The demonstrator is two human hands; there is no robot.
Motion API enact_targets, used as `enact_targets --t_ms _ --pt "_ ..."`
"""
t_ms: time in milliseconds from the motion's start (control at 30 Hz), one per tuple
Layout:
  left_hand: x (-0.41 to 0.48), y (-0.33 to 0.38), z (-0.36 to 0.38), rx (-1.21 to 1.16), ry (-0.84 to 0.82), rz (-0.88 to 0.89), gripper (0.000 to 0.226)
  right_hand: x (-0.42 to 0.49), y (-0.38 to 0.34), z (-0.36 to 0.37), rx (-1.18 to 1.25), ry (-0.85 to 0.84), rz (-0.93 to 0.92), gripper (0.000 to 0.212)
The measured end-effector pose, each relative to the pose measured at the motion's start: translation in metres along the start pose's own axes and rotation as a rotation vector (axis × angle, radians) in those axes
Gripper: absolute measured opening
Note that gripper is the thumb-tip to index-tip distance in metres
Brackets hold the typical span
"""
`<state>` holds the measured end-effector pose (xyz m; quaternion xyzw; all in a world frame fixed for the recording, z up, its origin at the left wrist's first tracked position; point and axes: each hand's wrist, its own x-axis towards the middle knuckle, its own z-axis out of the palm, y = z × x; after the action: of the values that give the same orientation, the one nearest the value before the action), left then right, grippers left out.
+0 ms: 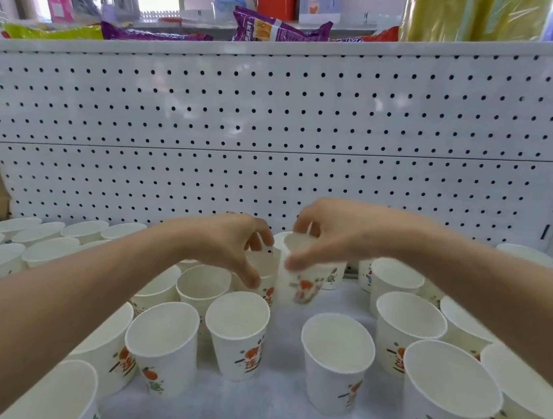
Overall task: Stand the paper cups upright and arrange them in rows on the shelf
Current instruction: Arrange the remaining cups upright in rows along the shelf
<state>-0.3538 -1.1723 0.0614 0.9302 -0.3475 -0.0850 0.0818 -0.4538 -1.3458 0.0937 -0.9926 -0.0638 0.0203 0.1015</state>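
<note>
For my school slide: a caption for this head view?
Left hand grips one paper cup, right hand a second cup, among upright cups.

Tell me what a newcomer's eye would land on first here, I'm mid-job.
Both hands meet mid-shelf: the right hand grips a printed paper cup near its rim, and the left hand grips the neighbouring cup. Upright white cups crowd the shelf all round them, in front of a white pegboard panel.
</note>
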Motion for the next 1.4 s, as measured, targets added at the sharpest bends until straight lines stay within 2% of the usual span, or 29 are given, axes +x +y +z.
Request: enact_targets --t_ms 200,333,433,567,733,833,900,967,1100,1200,1267,1400 --pt "0.006 0.013 0.006 -0.196 -0.058 0.061 0.076 -0.003 0.027 0.003 -0.104 0.027 0.203 0.062" --pt "0.007 0.018 0.009 -0.205 -0.075 0.091 0.078 -0.004 0.027 0.022 -0.184 0.008 0.185 0.060" --pt "0.003 0.019 0.010 -0.230 -0.023 0.061 0.078 -0.004 0.030 0.025 -0.252 0.030 0.169 0.059" --pt "0.000 0.020 0.014 -0.082 0.069 -0.009 0.085 -0.008 0.039 0.010 -0.169 0.038 0.156 0.067" --pt "-0.002 0.020 0.017 -0.049 0.084 -0.011 0.074 -0.018 0.040 -0.008 -0.050 -0.126 -0.081 0.027" --pt "-0.002 0.019 0.017 -0.049 0.085 -0.010 0.067 -0.014 0.037 0.001 -0.123 -0.179 -0.161 0.039" --pt "-0.003 0.020 0.017 -0.042 0.078 -0.012 0.069 -0.011 0.034 0.010 -0.181 -0.207 -0.197 0.049" --pt "-0.004 0.023 0.018 -0.019 0.077 -0.014 0.074 -0.009 0.033 0.019 -0.226 -0.209 -0.224 0.050" --pt "-0.003 0.025 0.022 0.012 0.089 -0.012 0.073 -0.006 0.034 0.027 -0.282 -0.172 -0.258 0.022" --pt "-0.004 0.022 0.021 -0.029 0.092 -0.008 0.073 -0.008 0.036 0.017 -0.232 -0.070 -0.241 0.006" --pt "-0.004 0.021 0.021 -0.055 0.083 -0.006 0.074 -0.012 0.041 0.010 -0.216 -0.015 -0.217 0.010" --pt "-0.003 0.021 0.021 -0.072 0.081 -0.004 0.074 -0.019 0.047 0.014 -0.252 -0.096 -0.207 0.044"
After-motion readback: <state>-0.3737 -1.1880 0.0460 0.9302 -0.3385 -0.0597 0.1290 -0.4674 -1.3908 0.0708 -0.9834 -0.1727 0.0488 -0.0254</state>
